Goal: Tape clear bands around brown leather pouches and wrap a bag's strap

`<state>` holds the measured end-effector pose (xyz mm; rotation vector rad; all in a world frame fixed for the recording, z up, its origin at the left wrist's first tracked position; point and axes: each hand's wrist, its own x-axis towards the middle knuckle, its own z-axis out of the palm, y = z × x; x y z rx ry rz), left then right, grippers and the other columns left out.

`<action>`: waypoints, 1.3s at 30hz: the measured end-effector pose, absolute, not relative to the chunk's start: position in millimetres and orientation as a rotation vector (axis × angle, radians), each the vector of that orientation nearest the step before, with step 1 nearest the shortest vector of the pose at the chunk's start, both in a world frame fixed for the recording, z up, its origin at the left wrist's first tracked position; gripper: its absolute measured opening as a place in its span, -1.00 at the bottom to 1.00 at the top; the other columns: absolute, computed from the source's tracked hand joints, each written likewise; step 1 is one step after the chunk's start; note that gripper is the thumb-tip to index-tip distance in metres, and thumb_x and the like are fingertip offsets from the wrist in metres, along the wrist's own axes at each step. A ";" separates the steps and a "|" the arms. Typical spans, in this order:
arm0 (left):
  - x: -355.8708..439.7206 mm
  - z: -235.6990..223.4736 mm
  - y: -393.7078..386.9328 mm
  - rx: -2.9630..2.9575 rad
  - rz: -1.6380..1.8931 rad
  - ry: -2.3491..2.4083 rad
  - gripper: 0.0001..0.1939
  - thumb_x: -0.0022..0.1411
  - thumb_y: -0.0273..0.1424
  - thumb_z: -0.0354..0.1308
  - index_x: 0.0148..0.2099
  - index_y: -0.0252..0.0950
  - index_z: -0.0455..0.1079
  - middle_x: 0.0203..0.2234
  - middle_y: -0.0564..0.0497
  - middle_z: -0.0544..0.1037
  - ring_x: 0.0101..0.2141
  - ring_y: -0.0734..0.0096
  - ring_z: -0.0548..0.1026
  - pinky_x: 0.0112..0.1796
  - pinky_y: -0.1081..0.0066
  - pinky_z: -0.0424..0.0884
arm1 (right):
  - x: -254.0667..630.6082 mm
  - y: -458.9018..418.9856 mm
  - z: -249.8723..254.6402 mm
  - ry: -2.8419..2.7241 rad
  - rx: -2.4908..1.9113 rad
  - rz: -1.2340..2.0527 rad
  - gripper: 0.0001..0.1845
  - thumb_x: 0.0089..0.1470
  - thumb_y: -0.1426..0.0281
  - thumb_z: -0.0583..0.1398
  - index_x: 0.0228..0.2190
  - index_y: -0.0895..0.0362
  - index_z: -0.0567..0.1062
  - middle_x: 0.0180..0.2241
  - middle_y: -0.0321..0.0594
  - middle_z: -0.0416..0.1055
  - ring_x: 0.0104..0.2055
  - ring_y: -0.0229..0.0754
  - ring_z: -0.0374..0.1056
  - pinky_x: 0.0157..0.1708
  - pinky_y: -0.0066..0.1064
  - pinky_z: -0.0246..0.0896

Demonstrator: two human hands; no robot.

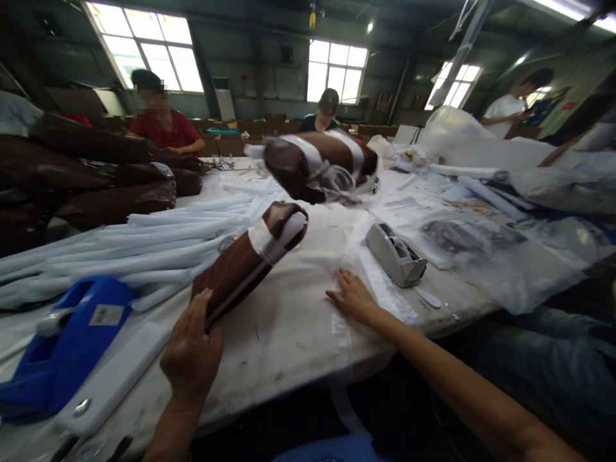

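Note:
My left hand [193,350] is closed round the near end of a long brown leather-like roll [231,276]. A pale band wraps its far end, which points away and to the right. My right hand [353,296] lies on the white-covered table [298,327], fingers spread and holding nothing. Just beyond it stands a grey tape dispenser [394,253]. Farther back, a bundle of brown rolls [332,151] with clear bands shows blurred above the tabletop. I cannot tell what supports it.
A blue tape dispenser [72,346] stands at the left, beside a white bar [115,378]. Many pale tubes [158,244] and brown leather-like pieces [86,173] fill the left side. Plastic bags [520,256] cover the right. People, one in a red shirt [168,131], are across the table.

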<state>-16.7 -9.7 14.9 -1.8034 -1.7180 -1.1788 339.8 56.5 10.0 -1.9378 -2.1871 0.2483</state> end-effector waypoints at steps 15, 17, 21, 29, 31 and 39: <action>17.9 35.3 5.0 -1.872 -1.371 -1.453 -0.42 0.24 -0.55 0.21 0.28 -0.19 0.28 0.06 -0.09 0.56 0.06 0.21 0.52 0.10 0.24 0.42 | 234.4 100.5 5.0 -2.536 -0.798 0.444 -0.53 0.26 0.17 0.17 0.14 0.08 0.43 0.21 -0.04 0.34 0.29 0.05 0.19 0.29 -0.03 0.04; 25.6 32.5 5.9 -1.951 -1.320 -1.372 -0.42 0.25 -0.62 0.16 0.28 -0.19 0.29 0.07 -0.06 0.55 0.11 0.22 0.48 0.15 0.20 0.38 | 236.6 83.8 9.3 -2.455 -0.827 0.424 -0.64 0.27 0.26 0.14 0.05 0.02 0.50 0.07 -0.11 0.48 0.15 0.03 0.36 0.16 -0.09 0.25; 42.5 14.9 -0.3 -2.137 -1.189 -1.254 -0.44 0.27 -0.71 -0.02 0.24 -0.21 0.34 0.10 -0.01 0.53 0.17 0.23 0.42 0.20 0.12 0.32 | 266.4 23.3 32.4 -2.580 -0.568 0.435 -0.69 0.26 0.22 0.13 0.00 -0.10 0.52 -0.18 -0.22 0.61 -0.23 -0.07 0.54 -0.22 -0.27 0.49; 68.5 -12.1 -14.1 -2.237 -1.091 -1.220 -0.64 0.39 -0.56 0.00 0.11 -0.18 0.47 0.05 0.05 0.57 0.10 0.29 0.49 0.19 0.16 0.35 | 270.3 79.1 77.5 -2.277 -0.828 0.122 -0.74 0.28 0.43 0.13 -0.07 0.00 0.56 0.08 -0.14 0.46 0.16 -0.04 0.34 0.16 -0.11 0.29; 68.7 -12.8 -14.1 -2.234 -1.095 -1.231 -0.64 0.40 -0.55 0.00 0.11 -0.17 0.47 0.04 0.07 0.57 0.10 0.31 0.50 0.20 0.17 0.34 | 252.9 116.1 76.3 -2.386 -0.900 0.071 -0.74 0.28 0.42 0.12 -0.12 0.04 0.60 0.17 -0.11 0.36 0.29 0.03 0.17 0.24 -0.03 0.18; 71.3 -18.2 -13.3 -2.193 -1.114 -1.248 -0.66 0.40 -0.51 0.01 0.11 -0.13 0.47 0.03 0.06 0.58 0.11 0.35 0.48 0.22 0.17 0.33 | 182.2 222.3 65.7 -3.066 -1.061 -0.100 -0.77 0.01 0.48 0.28 -0.29 -0.02 0.69 0.19 -0.05 0.35 0.28 0.32 0.15 0.12 0.16 0.20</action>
